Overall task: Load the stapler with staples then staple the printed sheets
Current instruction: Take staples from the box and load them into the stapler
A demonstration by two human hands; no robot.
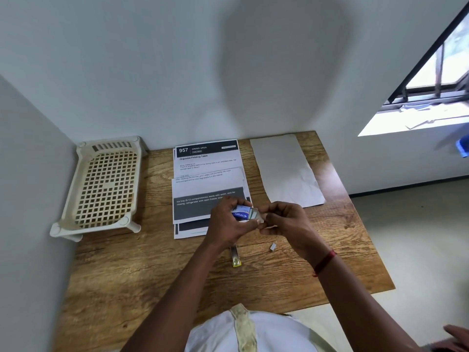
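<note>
Head view: both hands hold a small blue-and-white staple box (241, 214) above the stack of printed sheets (206, 174).
The left hand (227, 222) grips the box and the right hand (285, 219) pinches its right end. A silver stapler with a yellow tip (235, 256) lies on the wooden table (152, 270) just nearer, partly hidden under the left wrist.

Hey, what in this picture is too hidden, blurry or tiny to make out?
Head view only.
Stapler: mostly hidden under the left hand and wrist.
Staple box: contents covered by fingers of the right hand.
Printed sheets: small print blurred, lower sheets overlapped.
White scrap: too small to identify.
</note>
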